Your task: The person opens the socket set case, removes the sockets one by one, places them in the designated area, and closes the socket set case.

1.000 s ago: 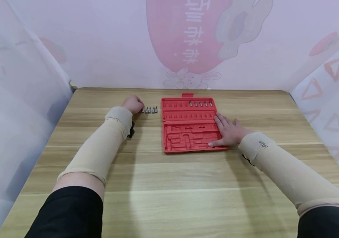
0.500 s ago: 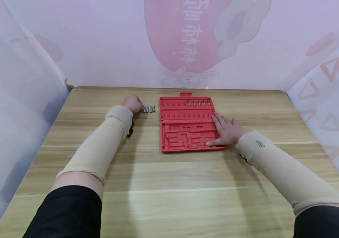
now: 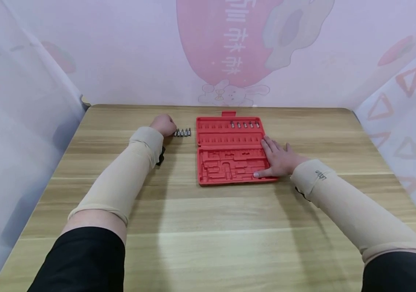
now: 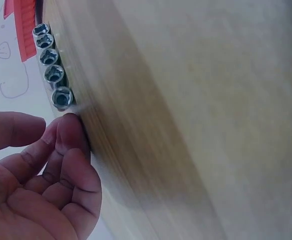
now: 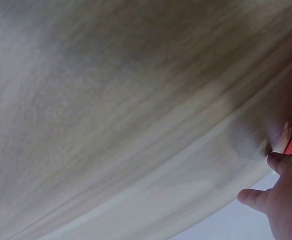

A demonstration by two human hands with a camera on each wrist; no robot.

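A short row of small metal sockets [image 3: 182, 132] stands on the table left of the red case. In the left wrist view the sockets [image 4: 54, 74] line up close together, hollow ends showing. My left hand [image 3: 163, 125] is at the row's left end, a fingertip right at the nearest socket. Its fingers [image 4: 80, 172] are loosely bent and the thumb [image 4: 15, 129] stays apart, nothing between them. The red case [image 3: 229, 160] lies unfolded; several metal bits [image 3: 245, 125] sit in its upper row of slots. My right hand [image 3: 280, 161] rests spread on the case's right edge.
A wooden table [image 3: 208, 243] carries everything. Behind it rises a printed backdrop [image 3: 138, 61], with light cloth on both sides. The case's latch tab [image 3: 228, 114] points to the back edge.
The sockets stand closer and more evenly spaced, the left hand having edged slightly right against the row. My right hand stays on the case. The head view shifted a little.
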